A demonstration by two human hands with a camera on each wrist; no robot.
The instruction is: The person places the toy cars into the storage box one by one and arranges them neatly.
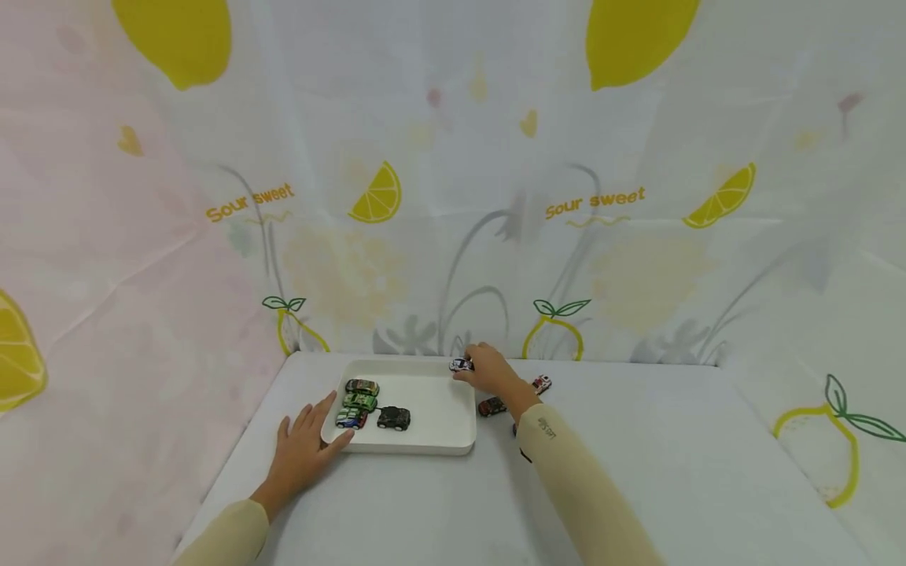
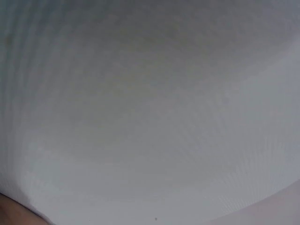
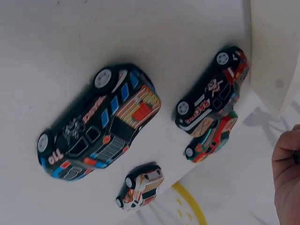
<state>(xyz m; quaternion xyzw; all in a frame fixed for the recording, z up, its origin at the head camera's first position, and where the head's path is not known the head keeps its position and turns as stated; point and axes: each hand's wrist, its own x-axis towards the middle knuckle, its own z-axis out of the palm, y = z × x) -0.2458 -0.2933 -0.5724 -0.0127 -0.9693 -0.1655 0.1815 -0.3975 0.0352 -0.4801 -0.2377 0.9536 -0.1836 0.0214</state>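
Observation:
My right hand [image 1: 491, 369] pinches a small white and dark toy car [image 1: 461, 365] over the far right corner of the white tray [image 1: 435, 413]. In the right wrist view, part of that hand [image 3: 287, 173] shows at the right edge. With fingers spread, my left hand [image 1: 303, 450] rests against the tray's left side, thumb at the near rim. Inside the tray, a brownish car [image 1: 362, 387], a green car [image 1: 359, 402] and a blue, white and green car [image 1: 351, 418] sit in a row on the left. A black car [image 1: 393, 418] stands beside them.
Right of the tray, under my right forearm, are a black car with blue stripes [image 3: 101, 122], a black and red car [image 3: 213, 91], a green and red car [image 3: 212, 139] and a white car [image 3: 140, 186]. A lemon-print curtain [image 1: 453, 157] hangs behind the white table [image 1: 672, 456].

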